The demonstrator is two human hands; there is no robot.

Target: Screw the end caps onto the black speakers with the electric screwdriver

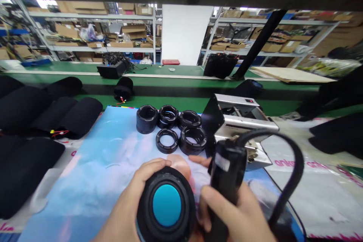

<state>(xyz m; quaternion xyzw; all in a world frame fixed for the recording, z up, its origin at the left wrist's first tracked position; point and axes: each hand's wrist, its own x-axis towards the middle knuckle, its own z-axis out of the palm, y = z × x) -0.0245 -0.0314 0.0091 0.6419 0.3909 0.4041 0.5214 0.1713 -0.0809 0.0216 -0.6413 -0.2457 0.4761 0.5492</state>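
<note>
My left hand [133,193] is wrapped round the side of a black speaker-like cylinder [146,211]. A blue disc [166,205] sits in the middle of its end, facing me. In my right hand [227,208] is a black electric screwdriver [228,166], held close to the cylinder's right side. A thick black cable [297,162] loops from its top. The screwdriver's tip is hidden. Beyond my hands stand several black plastic rings, some stacked, among them a single ring [159,147] at the front and a taller stack [146,124] at the left.
A silver screw feeder [241,121] stands right of the rings. Black fabric-covered tubes [76,115] lie at the left, some with red and yellow wires. A blue printed sheet [93,159] covers the worktop. Behind are a green conveyor [170,100] and shelves of cartons [93,17].
</note>
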